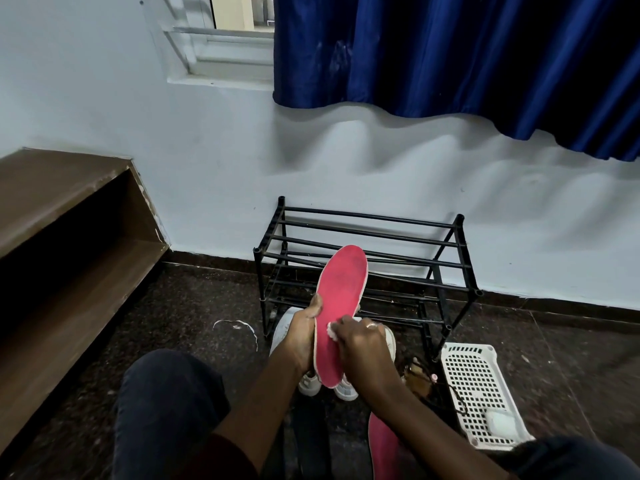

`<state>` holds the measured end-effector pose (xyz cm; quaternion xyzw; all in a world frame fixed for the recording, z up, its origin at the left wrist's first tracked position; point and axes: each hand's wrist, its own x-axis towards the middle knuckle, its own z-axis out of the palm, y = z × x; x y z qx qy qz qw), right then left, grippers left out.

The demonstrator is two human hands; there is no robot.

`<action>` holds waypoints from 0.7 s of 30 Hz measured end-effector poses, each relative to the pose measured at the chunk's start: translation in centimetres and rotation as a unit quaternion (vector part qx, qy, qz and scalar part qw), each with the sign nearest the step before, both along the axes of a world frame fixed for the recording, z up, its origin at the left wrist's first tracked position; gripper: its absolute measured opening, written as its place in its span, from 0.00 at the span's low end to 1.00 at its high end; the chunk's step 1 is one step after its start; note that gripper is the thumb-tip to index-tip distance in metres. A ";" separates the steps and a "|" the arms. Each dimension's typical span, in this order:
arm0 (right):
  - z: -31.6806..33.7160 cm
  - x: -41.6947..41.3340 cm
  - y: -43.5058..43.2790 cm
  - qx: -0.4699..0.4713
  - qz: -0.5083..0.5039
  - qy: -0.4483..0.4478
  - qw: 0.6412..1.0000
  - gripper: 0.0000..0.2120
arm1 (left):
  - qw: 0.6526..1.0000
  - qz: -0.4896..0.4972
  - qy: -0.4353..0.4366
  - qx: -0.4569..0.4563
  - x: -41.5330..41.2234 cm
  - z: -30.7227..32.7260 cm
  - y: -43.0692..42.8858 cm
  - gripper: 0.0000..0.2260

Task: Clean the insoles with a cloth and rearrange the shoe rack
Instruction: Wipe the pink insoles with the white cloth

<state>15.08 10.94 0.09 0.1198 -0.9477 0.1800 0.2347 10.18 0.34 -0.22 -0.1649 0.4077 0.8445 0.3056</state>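
In the head view, the person sits on the floor facing a white wall, knees at the near edge. The left hand [304, 337] holds a pink insole [341, 306] upright by its left edge, fingers curled round it and the thumb laid on the pink face. The right hand [360, 344] has its fingers bunched and clamped on a small white cloth [331, 331], which it presses against the lower middle of the insole. The insole's toe end points up and away, in front of the shoe rack [367, 233].

As for progress, wiping looks to be under way on this insole. A greyish smudge shows near its toe, so I judge that part is not yet cleaned. A second insole [384, 448], also pink, lies near, between the knees; whether it has been wiped cannot be told from here.

The black shoe rack stands against the far wall, and no shoes show on its bars. A pair of white shoes [285, 329] sits on the floor [194, 306] just in front of it, partly hidden under the hands. Some dark strappy footwear [420, 374] lies to the right, beside a white basket [481, 386]. So the rearranging seems wholly left to do: the insoles would need to go back in the shoes and the footwear onto the rack.
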 end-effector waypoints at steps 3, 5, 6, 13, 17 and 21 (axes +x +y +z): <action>0.7 -2.0 1.3 0.020 -0.036 0.021 0.999 0.07 | 1.000 -0.007 0.011 -0.003 0.1 0.3 0.5 0.23; 1.3 -3.9 2.3 -0.005 -0.067 0.023 0.997 0.07 | 0.999 -0.004 0.032 -0.018 0.4 0.0 0.5 0.20; 1.6 -5.0 2.8 -0.025 -0.084 0.023 0.996 0.08 | 0.999 -0.007 0.042 -0.020 0.5 -0.2 0.4 0.20; 2.0 -6.5 3.4 -0.111 -0.077 0.016 0.991 0.13 | 0.998 -0.027 0.059 -0.014 1.8 -1.3 -0.2 0.22; -0.6 -0.5 0.9 -0.103 0.036 -0.022 0.994 0.13 | 1.000 -0.008 0.005 -0.017 1.6 -1.9 -0.4 0.22; -3.1 5.2 -0.1 -0.114 0.085 -0.081 0.986 0.13 | 0.999 0.026 -0.042 0.012 1.8 -3.9 -0.6 0.29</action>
